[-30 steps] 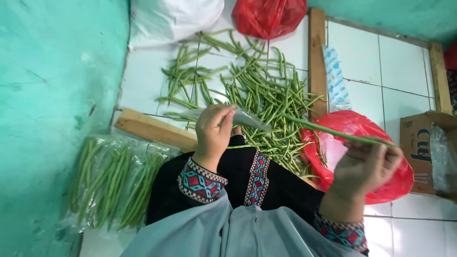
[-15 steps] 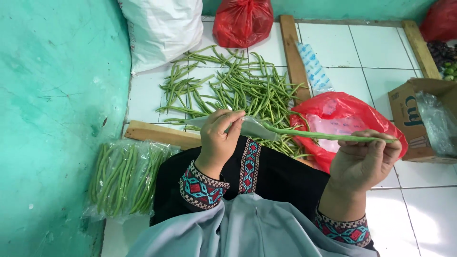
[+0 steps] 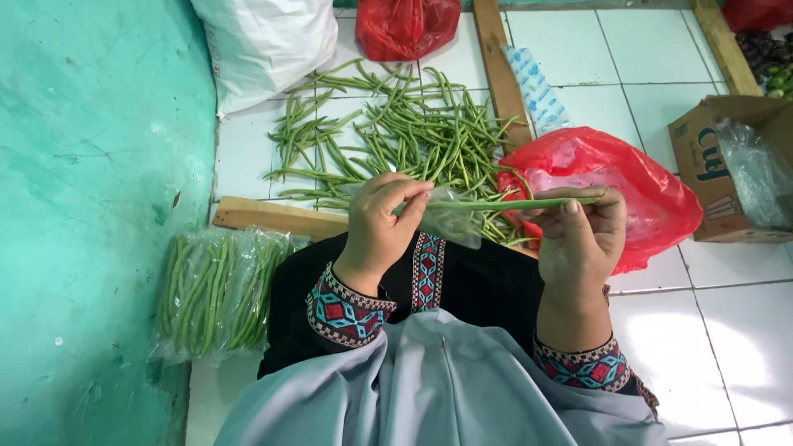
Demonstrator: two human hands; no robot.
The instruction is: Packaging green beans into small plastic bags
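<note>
Now the bean lies crosswise between both hands: right hand pinches its far end, left hand grips the bag mouth at its tip.

Green beans — red bag

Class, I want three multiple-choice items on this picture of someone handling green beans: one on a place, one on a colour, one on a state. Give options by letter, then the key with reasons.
1. Where does the loose bean pile lie?
A. on the white tiled floor
B. inside the cardboard box
C. on a chair

2. What colour is the plastic bag beside the right hand?
A. blue
B. red
C. black

3. How do the hands hold the long bean?
A. left hand alone
B. neither touches it
C. both hands, one at each end

Key: 1 A, the beans spread over tiles; 2 B, the bag is plainly red; 3 C, fingers pinch both ends.
</note>
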